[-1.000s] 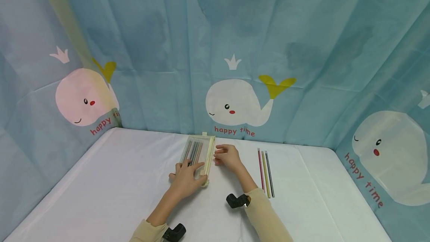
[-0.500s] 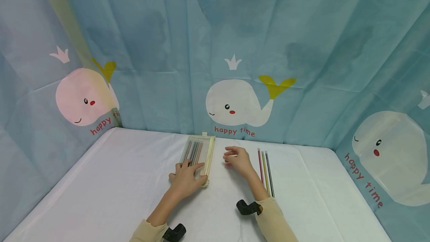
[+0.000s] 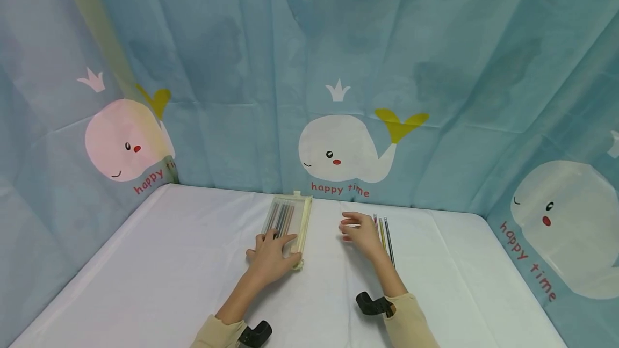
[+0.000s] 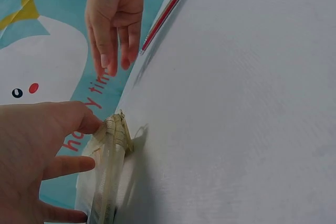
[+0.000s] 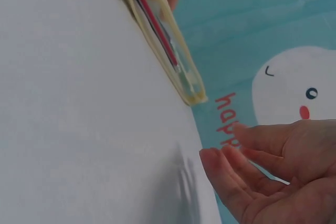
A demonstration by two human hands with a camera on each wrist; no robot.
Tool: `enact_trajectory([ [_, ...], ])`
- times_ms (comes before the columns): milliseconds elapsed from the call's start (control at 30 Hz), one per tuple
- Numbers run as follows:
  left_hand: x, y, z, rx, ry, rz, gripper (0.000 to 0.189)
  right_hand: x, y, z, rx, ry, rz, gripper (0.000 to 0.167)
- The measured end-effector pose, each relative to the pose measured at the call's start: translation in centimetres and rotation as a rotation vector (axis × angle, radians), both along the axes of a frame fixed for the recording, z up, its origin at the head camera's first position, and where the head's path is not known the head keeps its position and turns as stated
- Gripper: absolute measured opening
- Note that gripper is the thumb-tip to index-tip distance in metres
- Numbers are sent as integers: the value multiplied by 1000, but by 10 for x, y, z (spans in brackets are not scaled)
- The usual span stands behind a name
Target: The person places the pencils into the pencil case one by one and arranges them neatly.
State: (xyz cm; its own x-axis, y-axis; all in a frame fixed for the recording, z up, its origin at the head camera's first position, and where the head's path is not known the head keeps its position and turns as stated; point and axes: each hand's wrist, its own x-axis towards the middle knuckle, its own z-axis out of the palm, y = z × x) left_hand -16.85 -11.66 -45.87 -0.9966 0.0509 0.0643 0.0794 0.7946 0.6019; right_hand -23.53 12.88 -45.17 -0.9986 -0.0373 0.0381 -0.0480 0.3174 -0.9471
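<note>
Spreading wide, the left hand touches a flat translucent pouch; the half-wide right hand has drifted toward three o'clock, nearer slim pencils.

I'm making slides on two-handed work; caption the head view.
Left hand resting on a see-through case of pencils; empty right hand hovering near three loose pencils.

You face blue curtain, far and both sides, printed with left whale, middle whale, right whale; crown above each, red lettering below. White table nearer you.
</note>
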Motion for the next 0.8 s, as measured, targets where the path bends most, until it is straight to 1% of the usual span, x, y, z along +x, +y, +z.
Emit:
enact_trajectory([
  [300,-5,1,7,-24,-39,-2,57,2,19,4,54,43,-32,41],
  [433,-6,0,9,-20,-52,1,59,2,25,5,83,50,-58,43],
  [633,-7,0,6,-9,-52,6,59,2,33,5,138,66,-89,44],
  [800,-7,0,3,-9,-48,7,58,3,40,3,148,69,-113,45],
])
